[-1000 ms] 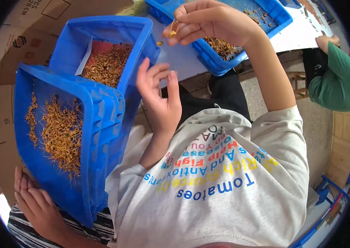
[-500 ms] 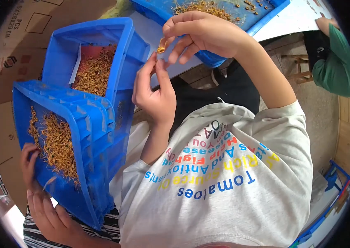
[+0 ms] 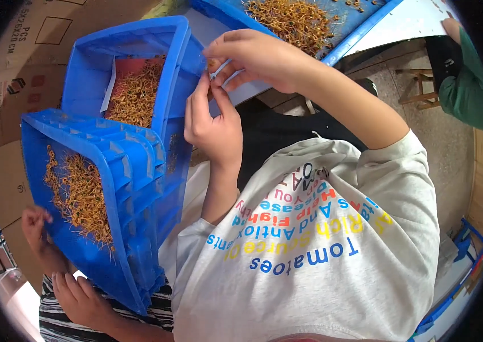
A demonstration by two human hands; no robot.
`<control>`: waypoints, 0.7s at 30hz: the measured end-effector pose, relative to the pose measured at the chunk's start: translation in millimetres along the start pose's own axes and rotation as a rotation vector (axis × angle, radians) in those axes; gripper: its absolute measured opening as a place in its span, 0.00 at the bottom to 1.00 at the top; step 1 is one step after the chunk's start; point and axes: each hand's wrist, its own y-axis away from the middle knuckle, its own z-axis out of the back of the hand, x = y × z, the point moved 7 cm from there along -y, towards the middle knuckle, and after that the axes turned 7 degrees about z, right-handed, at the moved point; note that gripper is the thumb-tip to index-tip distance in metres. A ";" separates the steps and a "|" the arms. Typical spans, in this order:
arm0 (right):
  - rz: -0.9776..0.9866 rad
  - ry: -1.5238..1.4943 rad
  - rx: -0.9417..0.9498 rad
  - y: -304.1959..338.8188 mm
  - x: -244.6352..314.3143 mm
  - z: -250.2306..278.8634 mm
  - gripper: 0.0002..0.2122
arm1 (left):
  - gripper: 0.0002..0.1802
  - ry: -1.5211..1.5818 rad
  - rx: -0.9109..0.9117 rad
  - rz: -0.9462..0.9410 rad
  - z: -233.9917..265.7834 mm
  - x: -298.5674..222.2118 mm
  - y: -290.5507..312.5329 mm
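Note:
My left hand (image 3: 215, 122) is raised, thumb and fingertips pinched together at a small golden ring-like piece (image 3: 213, 65). From the right, my right hand (image 3: 255, 60) reaches over, its thumb and bent fingers closed around the same piece. Fingers cover most of it, so its exact shape does not show. Behind and left of my hands, a blue bin (image 3: 167, 74) holds a heap of similar golden curled pieces (image 3: 136, 100) and something flat and red. Beyond my right hand, a blue tray (image 3: 344, 54) carries another heap of golden pieces (image 3: 292, 23).
A second blue bin (image 3: 133, 171), tilted on its side, holds more golden pieces (image 3: 81, 194) at the left. Another person's hands (image 3: 84, 299) are beside it. Cardboard boxes (image 3: 1, 119) stand at the far left. A person in a green sleeve (image 3: 469, 94) is at the far right, near a wooden stool (image 3: 421, 91).
Both my hands have come closer together, the right one shifting left and down over the golden piece. The other person's far hand has lifted away from the heap in the tilted bin.

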 end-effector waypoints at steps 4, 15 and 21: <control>0.061 0.089 -0.068 -1.9 -8.7 2.1 0.09 | 0.13 -0.032 -0.011 -0.005 0.3 0.9 0.9; 0.369 0.553 -0.166 -5.9 -21.5 18.0 0.07 | 0.11 0.268 0.163 0.342 -5.9 38.7 14.9; 0.602 0.890 -0.241 -7.6 -51.0 22.0 0.06 | 0.13 0.816 0.282 0.741 -14.0 57.7 34.4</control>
